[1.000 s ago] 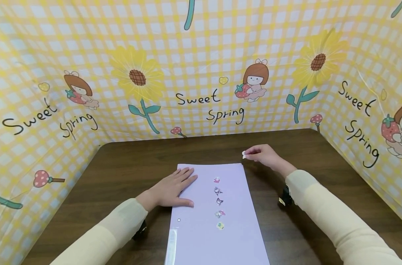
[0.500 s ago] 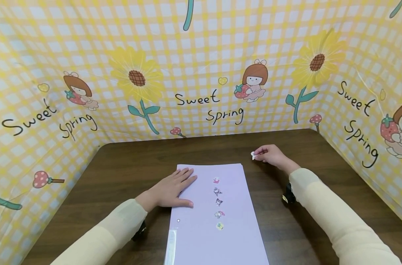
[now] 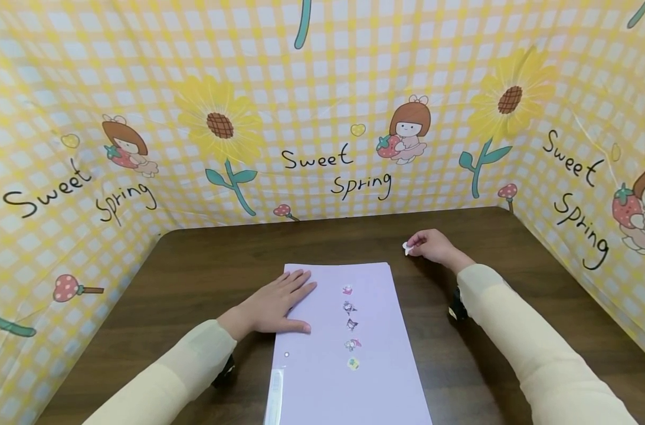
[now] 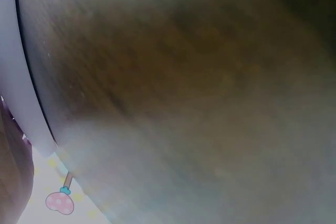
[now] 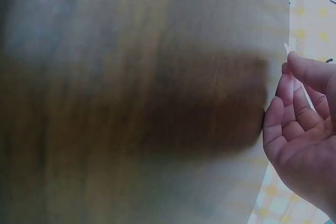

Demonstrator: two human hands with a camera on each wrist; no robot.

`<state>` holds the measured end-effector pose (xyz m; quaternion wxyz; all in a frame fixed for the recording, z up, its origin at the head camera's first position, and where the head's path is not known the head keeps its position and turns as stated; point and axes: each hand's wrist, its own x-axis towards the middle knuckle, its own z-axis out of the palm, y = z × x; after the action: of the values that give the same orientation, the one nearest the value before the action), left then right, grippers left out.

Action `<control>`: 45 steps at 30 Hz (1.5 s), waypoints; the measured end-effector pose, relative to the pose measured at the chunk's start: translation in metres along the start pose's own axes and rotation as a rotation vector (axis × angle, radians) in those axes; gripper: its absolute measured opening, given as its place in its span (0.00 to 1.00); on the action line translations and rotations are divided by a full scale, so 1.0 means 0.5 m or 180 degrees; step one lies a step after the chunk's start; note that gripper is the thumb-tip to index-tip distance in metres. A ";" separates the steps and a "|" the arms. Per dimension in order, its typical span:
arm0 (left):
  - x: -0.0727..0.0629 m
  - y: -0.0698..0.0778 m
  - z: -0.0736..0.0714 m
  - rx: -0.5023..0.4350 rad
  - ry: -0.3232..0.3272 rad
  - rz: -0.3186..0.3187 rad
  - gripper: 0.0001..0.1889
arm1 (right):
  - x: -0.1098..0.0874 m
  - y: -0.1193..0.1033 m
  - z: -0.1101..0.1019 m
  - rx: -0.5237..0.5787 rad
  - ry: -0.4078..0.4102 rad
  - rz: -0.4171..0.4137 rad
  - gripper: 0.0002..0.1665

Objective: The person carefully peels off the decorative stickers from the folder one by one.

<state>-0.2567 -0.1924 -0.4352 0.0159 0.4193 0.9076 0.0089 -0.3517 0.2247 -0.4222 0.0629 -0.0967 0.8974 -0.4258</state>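
My left hand lies flat with spread fingers on the left side of a pale purple folder or sheet stack. A column of several small cartoon stickers runs down its surface, the lowest one a yellow-green round sticker. Beyond the folder's far right corner, my right hand pinches a small white paper-like piece between thumb and fingertips. In the right wrist view a thin white tip of that piece sticks out past the pinching fingers. Whether it is a sticker or its backing I cannot tell.
The dark wooden table surrounds the folder. A yellow checked cloth hangs behind and at both sides. A clear strip with a pale label lies along the folder's left edge, below a small round dot.
My right hand has shifted a little to the right, away from the folder's corner, with the white piece still pinched. The left hand has stayed in place on the folder.
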 end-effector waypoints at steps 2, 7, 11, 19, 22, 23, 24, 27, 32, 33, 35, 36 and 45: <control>0.000 -0.001 0.001 0.0006 0.0017 0.0009 0.53 | 0.002 -0.002 0.000 -0.0067 0.0022 -0.0007 0.07; 0.000 0.000 0.003 0.0000 0.0025 0.0014 0.53 | 0.006 0.001 0.006 -0.0168 0.0042 0.0001 0.07; -0.002 0.001 -0.001 0.0004 0.0020 0.0018 0.53 | 0.011 0.005 0.009 -0.0225 0.0033 -0.0031 0.06; 0.001 0.001 -0.004 -0.0030 0.0002 0.0023 0.53 | 0.012 0.005 0.009 -0.0310 0.0000 -0.0089 0.06; 0.001 -0.001 -0.004 -0.0018 -0.0006 0.0014 0.53 | 0.013 0.006 0.010 -0.0329 0.0003 -0.0090 0.06; 0.001 -0.001 -0.004 -0.0010 -0.0011 0.0006 0.53 | 0.013 0.006 0.010 -0.0327 0.0002 -0.0088 0.06; 0.001 -0.001 -0.004 -0.0005 -0.0017 -0.0003 0.53 | 0.014 0.006 0.010 -0.0330 -0.0003 -0.0088 0.06; 0.000 -0.001 -0.004 -0.0002 -0.0009 -0.0003 0.53 | 0.015 0.004 0.010 -0.0327 0.0010 -0.0067 0.06; -0.001 0.000 -0.004 -0.0011 0.0011 0.0014 0.52 | 0.014 0.004 0.007 -0.0312 0.0027 -0.0047 0.08; -0.001 0.000 -0.004 -0.0013 0.0002 0.0006 0.53 | 0.014 0.004 0.007 -0.0304 0.0033 -0.0045 0.08; -0.001 0.000 -0.005 -0.0017 -0.0015 -0.0011 0.53 | 0.014 0.004 0.006 -0.0280 0.0044 -0.0036 0.08; -0.001 0.000 -0.005 -0.0023 -0.0023 -0.0016 0.53 | 0.014 0.004 0.005 -0.0261 0.0042 -0.0033 0.08; 0.002 0.002 -0.006 -0.0040 -0.0043 0.0000 0.53 | 0.007 0.002 -0.001 -0.0107 0.0095 -0.0005 0.09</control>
<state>-0.2568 -0.1911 -0.4320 0.0246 0.4193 0.9074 0.0118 -0.3552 0.2252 -0.4228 0.0475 -0.0921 0.9052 -0.4121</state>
